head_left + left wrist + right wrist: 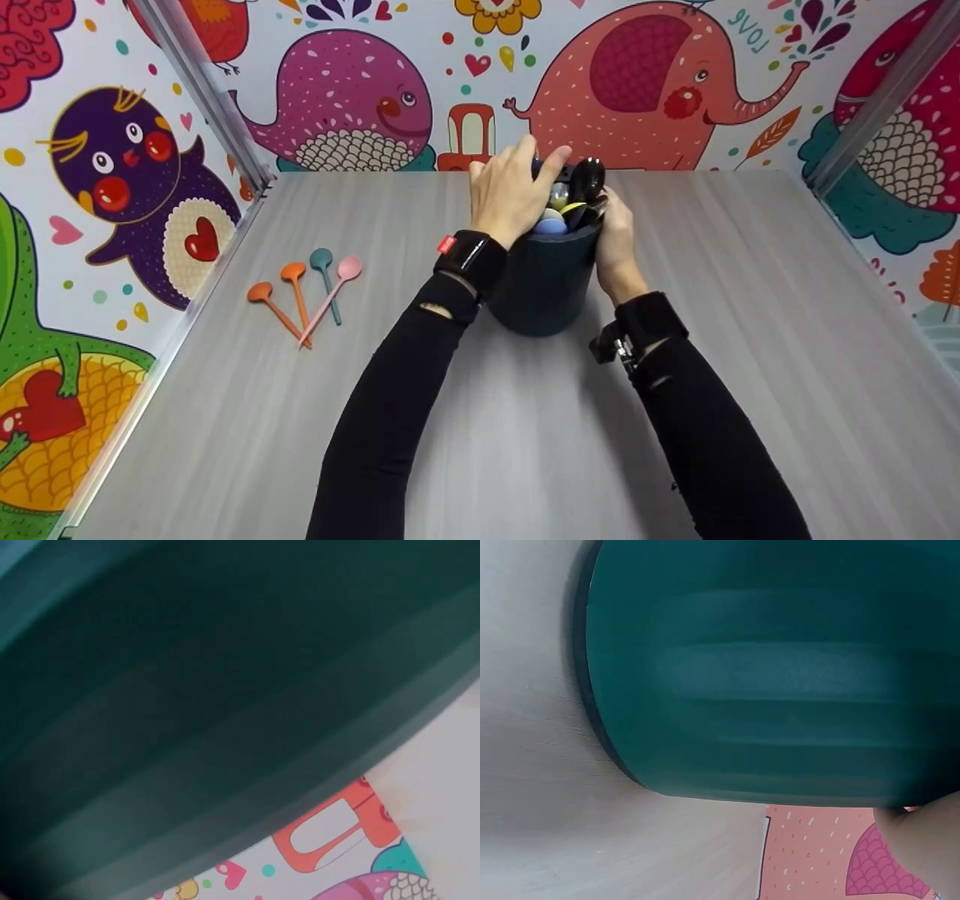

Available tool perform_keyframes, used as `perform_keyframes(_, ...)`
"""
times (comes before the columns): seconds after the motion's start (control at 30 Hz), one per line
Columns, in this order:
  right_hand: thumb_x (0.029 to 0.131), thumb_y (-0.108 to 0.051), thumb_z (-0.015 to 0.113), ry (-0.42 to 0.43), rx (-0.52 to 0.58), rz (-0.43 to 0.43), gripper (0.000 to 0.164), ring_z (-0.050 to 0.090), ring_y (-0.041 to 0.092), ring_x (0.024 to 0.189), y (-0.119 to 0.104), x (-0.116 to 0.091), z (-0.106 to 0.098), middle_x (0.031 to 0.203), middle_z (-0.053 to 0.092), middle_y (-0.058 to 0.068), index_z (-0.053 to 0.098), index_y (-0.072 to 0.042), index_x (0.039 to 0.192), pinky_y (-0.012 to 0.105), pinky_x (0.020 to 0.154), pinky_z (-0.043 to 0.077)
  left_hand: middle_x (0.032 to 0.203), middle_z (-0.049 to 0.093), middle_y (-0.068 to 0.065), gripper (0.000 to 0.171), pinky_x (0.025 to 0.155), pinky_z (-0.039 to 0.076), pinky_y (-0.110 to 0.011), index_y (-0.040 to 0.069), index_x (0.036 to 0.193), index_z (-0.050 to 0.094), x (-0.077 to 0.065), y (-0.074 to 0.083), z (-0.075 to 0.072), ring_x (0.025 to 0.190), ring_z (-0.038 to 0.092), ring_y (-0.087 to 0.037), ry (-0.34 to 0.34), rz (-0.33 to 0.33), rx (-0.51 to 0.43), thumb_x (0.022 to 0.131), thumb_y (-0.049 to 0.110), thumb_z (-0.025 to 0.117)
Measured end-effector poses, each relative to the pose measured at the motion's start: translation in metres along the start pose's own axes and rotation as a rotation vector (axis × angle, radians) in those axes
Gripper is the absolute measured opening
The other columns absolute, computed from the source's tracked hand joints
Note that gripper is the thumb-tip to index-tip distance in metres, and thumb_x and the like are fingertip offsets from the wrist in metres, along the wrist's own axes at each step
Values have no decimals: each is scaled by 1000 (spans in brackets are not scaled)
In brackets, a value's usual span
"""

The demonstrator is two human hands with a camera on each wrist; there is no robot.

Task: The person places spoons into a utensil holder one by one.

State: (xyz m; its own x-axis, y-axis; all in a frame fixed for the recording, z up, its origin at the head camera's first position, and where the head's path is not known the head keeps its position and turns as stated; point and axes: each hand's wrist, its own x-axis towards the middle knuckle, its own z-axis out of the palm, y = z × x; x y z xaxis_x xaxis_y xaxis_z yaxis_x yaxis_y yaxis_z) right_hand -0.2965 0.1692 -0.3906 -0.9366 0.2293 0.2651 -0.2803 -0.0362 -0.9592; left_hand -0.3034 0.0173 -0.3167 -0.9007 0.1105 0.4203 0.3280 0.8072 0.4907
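Observation:
A dark green cylindrical container (541,289) stands upright on the table, packed with utensils. Among them are a glossy black piece (587,180) and a rounded blue one (551,225). My left hand (508,191) lies over the container's left rim, thumb spread from the fingers beside the utensils; its fingertips are partly hidden. On the opposite side, my right hand (616,236) grips the container near the rim. Close up, the container's wall (240,705) fills most of the left wrist view. The right wrist view shows its side (772,682) and part of my right hand (926,840).
To the left lie several small long-handled spoons: orange ones (260,292), a teal one (321,259) and a pink one (349,268), some handles crossing. Printed cartoon panels (360,97) and metal posts (206,90) border the grey wood-grain table (495,450).

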Motion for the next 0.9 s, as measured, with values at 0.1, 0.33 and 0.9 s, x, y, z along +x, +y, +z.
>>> perform_keyframes(0.1, 104, -25, 34, -7, 3, -2, 42, 56, 9, 103, 0, 0, 0, 104, 64, -6, 65, -3, 122, 23, 96, 42, 71, 42, 2, 48, 82, 29, -38, 13, 94, 51, 0, -1, 0, 70, 50, -18, 3, 1, 1, 102, 58, 36)
perform_keyframes(0.33, 104, -24, 34, -1, 3, -4, 42, 56, 9, 102, 0, 0, 1, 103, 65, -6, 64, -1, 123, 24, 95, 43, 67, 46, 2, 47, 86, 32, -40, 13, 97, 53, -1, -2, 1, 70, 56, -19, 15, -13, -38, 101, 58, 40)
perform_keyframes(0.9, 104, -24, 34, 5, -14, -13, 40, 55, 8, 101, 0, 0, -1, 99, 64, -10, 66, -4, 118, 23, 95, 41, 92, 63, 0, 43, 87, 40, -37, 15, 107, 60, -7, -22, -10, 83, 59, -18, 153, -1, -240, 94, 55, 57)
